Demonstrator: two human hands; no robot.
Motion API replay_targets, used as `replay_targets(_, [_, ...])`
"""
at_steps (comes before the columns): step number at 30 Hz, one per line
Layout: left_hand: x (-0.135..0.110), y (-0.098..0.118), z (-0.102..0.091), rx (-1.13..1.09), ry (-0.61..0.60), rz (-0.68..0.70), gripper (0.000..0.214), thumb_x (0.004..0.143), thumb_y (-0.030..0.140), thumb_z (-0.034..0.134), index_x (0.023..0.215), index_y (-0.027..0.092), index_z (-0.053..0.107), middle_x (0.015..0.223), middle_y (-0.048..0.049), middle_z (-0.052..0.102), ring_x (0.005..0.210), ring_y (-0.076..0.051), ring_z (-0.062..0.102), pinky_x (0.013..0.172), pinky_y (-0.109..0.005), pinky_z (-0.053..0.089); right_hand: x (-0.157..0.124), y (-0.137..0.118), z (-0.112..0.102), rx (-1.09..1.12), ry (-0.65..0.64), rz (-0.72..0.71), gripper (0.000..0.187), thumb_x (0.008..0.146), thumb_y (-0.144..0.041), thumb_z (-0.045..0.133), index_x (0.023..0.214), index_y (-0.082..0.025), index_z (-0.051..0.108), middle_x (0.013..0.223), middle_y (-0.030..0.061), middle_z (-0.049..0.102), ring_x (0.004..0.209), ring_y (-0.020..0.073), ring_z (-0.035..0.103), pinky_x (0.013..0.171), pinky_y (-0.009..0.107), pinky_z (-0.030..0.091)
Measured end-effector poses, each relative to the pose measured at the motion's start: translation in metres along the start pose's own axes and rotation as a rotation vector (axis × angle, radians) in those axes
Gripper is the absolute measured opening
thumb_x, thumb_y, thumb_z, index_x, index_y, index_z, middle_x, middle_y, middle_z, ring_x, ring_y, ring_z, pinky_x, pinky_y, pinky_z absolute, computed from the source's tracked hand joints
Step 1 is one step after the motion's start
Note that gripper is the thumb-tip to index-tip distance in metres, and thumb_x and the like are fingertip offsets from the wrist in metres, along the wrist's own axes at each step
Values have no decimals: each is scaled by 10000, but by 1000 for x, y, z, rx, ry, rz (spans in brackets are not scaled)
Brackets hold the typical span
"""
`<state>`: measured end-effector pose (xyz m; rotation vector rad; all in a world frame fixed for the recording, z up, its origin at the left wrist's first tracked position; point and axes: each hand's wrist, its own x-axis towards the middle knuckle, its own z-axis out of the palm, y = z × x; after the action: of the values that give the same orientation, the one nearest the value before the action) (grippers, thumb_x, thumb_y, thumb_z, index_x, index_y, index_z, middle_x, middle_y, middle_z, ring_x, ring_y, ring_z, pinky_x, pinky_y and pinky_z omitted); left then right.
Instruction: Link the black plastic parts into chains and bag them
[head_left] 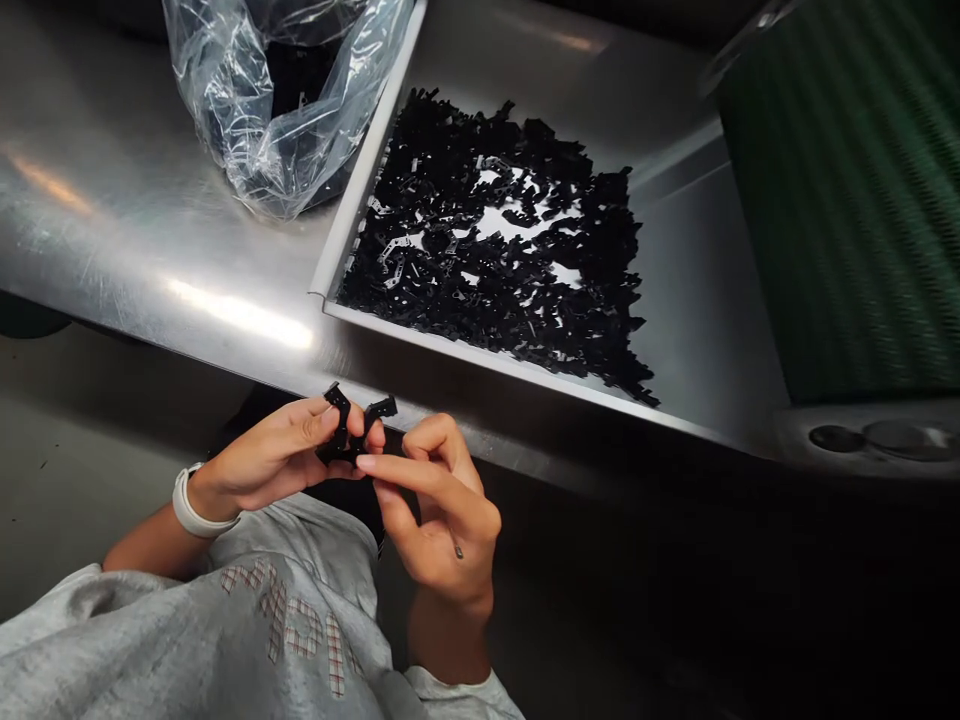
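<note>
A small black moulded plastic part (pixel 342 428) with forked arms is held up at chest height between my two hands. My left hand (pixel 274 455), with a white band (pixel 193 505) on the wrist, grips it between thumb and fingers. My right hand (pixel 439 510) pinches its lower end, and the fingertips hide part of it. A heap of several similar black parts (pixel 487 240) lies spread in a shallow steel tray (pixel 480 345), beyond both hands and apart from them.
A crumpled clear plastic bag (pixel 277 110) with dark contents sits on the brushed steel table (pixel 150 230), left of the tray. A green ribbed belt (pixel 847 200) runs along the right side. My grey printed sweatshirt (pixel 285 630) fills the bottom of the view.
</note>
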<state>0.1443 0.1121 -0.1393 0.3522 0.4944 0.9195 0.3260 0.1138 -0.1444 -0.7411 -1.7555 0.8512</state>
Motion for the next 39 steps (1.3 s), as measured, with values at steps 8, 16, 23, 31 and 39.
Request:
replay_targets(8, [7,-10,-1,434,107,224,300,840,487,783,840,187,791,718,1,631,692,-114,549,831,-253,490,28,-15,0,-187,-117,100,201,943,-183,690,1144,-184,704,846,2,512,767,139,546,666,264,515])
replay_targets(16, [4,-6,-12,598,178,85,537,848,672,674,974,168,807,1000,-94,748,956,-232,653,943,-370,505,26,-18,-5,-349,-34,-143,342,946,5,564,1154,-212,728,776,-16,444,687,120,474,587,257,423])
replay_targets(23, [6,-4,-2,407,27,29,606,900,688,593,869,114,784,812,-79,718,862,-207,675,782,-288,501,26,-17,-5,-539,-214,-266,294,1005,-65,516,1115,-148,775,766,23,515,717,142,495,617,286,448])
replay_targets(31, [6,1,-9,258,0,-98,450,836,567,761,791,119,762,826,-60,707,776,-135,639,761,-242,526,18,-13,-8,-428,-223,-167,391,950,2,515,1113,-216,796,896,42,442,847,160,511,674,289,529])
replay_targets(39, [8,1,-16,194,-107,-149,376,792,495,826,812,122,774,835,-58,689,792,-162,676,790,-305,604,17,-8,-9,-265,-267,-133,356,904,0,543,1073,-193,790,902,30,412,877,161,518,654,283,560])
